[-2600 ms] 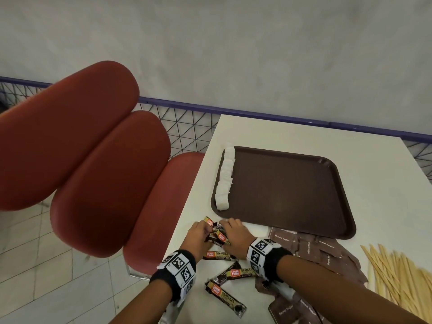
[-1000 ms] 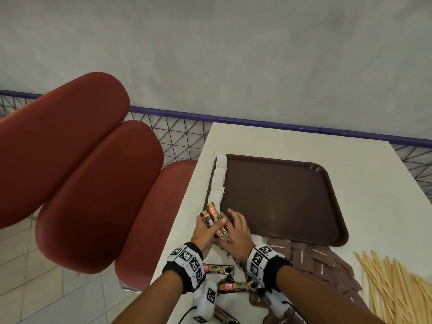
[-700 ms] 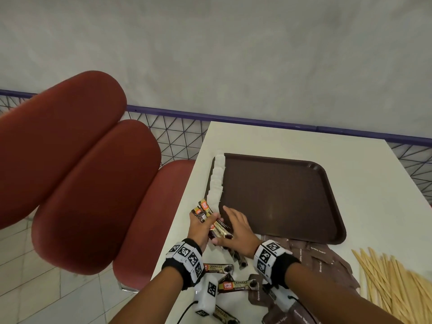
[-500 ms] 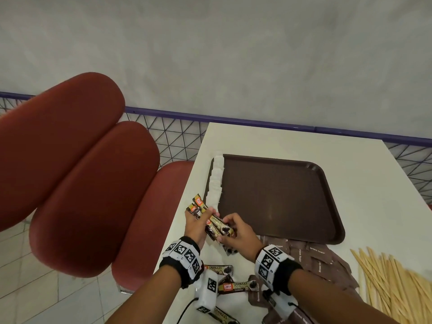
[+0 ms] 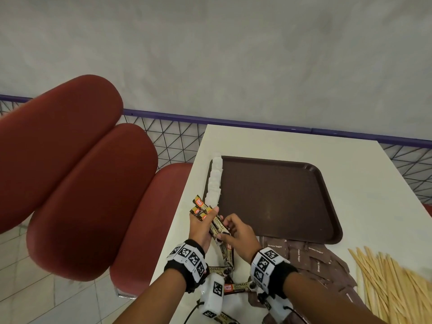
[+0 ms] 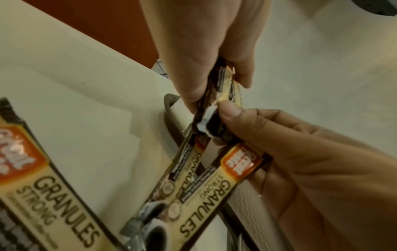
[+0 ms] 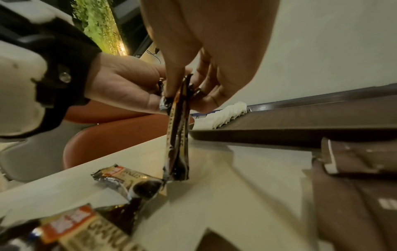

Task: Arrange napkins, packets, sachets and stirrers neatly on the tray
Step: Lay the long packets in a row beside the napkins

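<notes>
A brown tray (image 5: 275, 197) lies on the white table, with a row of white napkins (image 5: 214, 183) along its left rim. My left hand (image 5: 203, 224) grips a bundle of coffee granule sachets (image 5: 201, 206) above the table's left edge, near the tray's near-left corner. My right hand (image 5: 233, 232) pinches the near end of the sachets (image 6: 214, 122) in that bundle. Two sachets (image 7: 178, 135) hang down from the right hand's fingers. More sachets (image 5: 236, 287) lie loose on the table between my wrists.
Brown sugar packets (image 5: 311, 258) are scattered in front of the tray. Wooden stirrers (image 5: 392, 286) are heaped at the right. Red padded seats (image 5: 77, 174) stand left of the table. A purple rail with wire mesh (image 5: 177, 139) runs behind.
Both hands rose from the table with the gathered sachets. The left hand moved left and up with the bundle; the right hand's fingers curled from flat to pinching the sachets' near ends.
</notes>
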The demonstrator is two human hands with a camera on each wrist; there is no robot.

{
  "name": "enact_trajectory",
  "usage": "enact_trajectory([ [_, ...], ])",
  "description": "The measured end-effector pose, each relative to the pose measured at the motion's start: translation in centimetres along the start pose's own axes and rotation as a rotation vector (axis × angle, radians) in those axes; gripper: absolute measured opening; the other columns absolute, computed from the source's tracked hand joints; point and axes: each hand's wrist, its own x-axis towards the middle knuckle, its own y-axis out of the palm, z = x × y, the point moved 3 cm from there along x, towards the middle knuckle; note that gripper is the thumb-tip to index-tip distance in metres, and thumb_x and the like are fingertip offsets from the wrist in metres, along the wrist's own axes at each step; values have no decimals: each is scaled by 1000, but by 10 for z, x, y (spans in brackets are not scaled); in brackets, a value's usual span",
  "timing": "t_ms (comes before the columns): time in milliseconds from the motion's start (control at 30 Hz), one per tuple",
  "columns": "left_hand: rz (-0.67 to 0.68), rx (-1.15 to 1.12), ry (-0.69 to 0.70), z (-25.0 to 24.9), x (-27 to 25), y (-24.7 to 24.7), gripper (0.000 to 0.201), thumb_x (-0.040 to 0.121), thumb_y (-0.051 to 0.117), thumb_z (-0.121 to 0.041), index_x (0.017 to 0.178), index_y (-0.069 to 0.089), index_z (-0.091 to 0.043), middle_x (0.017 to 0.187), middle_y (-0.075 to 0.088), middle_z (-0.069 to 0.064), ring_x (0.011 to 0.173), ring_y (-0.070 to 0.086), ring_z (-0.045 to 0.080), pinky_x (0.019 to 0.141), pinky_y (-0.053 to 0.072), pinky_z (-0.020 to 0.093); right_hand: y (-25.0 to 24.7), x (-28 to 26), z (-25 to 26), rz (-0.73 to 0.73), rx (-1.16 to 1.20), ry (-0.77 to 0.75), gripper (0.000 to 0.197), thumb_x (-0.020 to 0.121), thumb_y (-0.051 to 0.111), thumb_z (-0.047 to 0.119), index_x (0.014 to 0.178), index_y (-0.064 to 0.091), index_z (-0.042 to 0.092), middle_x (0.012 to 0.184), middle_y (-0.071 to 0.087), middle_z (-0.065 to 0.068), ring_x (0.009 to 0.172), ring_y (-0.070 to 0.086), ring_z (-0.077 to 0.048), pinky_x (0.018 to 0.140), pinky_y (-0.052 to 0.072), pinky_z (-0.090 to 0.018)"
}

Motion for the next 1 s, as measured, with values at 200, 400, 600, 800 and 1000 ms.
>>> enact_trajectory([
  [200, -47, -20, 24, -3, 6, -2, 35, 85, 64, -4, 111, 43, -16, 82, 53, 11, 68, 59, 23, 59, 53, 35, -2, -3, -14, 59, 191, 116, 51, 68, 81, 28, 96, 38, 28, 96, 51, 3, 86, 52, -12, 77, 48, -28],
  [400, -54, -77, -17, -3, 6, 3, 33, 87, 61, -2, 112, 45, -14, 82, 56, 8, 68, 58, 22, 64, 51, 34, 0, -11, -22, 279, 19, 171, 39, 69, 79, 30, 96, 50, 32, 103, 65, -3, 98, 63, -21, 93, 51, -39],
  [600, -91, -74, -30, -13, 12, -8, 24, 89, 57, 0, 107, 45, -12, 78, 54, 11, 58, 65, 19, 56, 57, 34, -25, -5, -21, 16, -17, 165, 24, 83, 65, 6, 94, 57, 25, 87, 62, 6, 84, 60, -11, 79, 52, -23],
  [800, -3, 149, -40, -10, 12, -17, 15, 90, 54, -1, 103, 46, -3, 69, 58, 13, 62, 67, 23, 54, 53, 29, -47, 18, 13, -108, 245, 105, 19, 79, 70, 6, 92, 59, 15, 82, 64, -4, 78, 59, -12, 70, 47, -12],
  [1000, 101, 92, -44, -6, -3, 7, 28, 91, 54, -5, 118, 51, 3, 103, 64, 23, 89, 67, 31, 77, 57, 36, -30, 36, 28, -48, 114, 41, 21, 75, 74, 9, 94, 66, 11, 73, 54, 6, 64, 47, -1, 60, 41, -5],
])
